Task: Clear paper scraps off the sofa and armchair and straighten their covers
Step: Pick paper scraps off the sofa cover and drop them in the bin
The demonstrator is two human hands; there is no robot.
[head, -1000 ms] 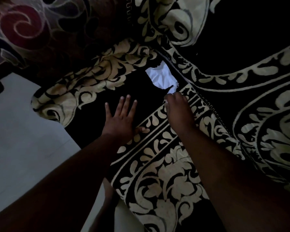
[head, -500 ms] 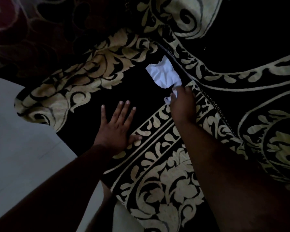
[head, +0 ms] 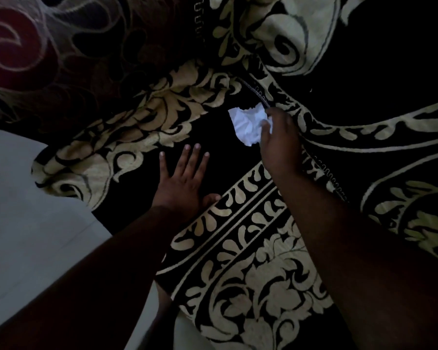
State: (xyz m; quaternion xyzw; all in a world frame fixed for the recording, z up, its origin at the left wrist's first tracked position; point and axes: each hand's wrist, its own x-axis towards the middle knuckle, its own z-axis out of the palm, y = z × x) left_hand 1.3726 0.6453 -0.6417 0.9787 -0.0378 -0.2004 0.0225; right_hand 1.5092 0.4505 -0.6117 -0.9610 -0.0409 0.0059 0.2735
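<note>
Head view is showing the right hand (head: 280, 141) curling its fingers around a crumpled white paper scrap (head: 248, 123), lying on the black-and-cream patterned fabric cover (head: 250, 286) at one o'clock from the left hand (head: 182, 180), which is pressing flat, fingers spread wide, probably pinning the cloth so only the paper lifts.

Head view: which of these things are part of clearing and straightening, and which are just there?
Part of the job:
- white paper scrap, held by the right hand
- black-and-gold cover, pressed flat by the left hand

Just there:
- red patterned fabric at upper left
- pale floor
</note>
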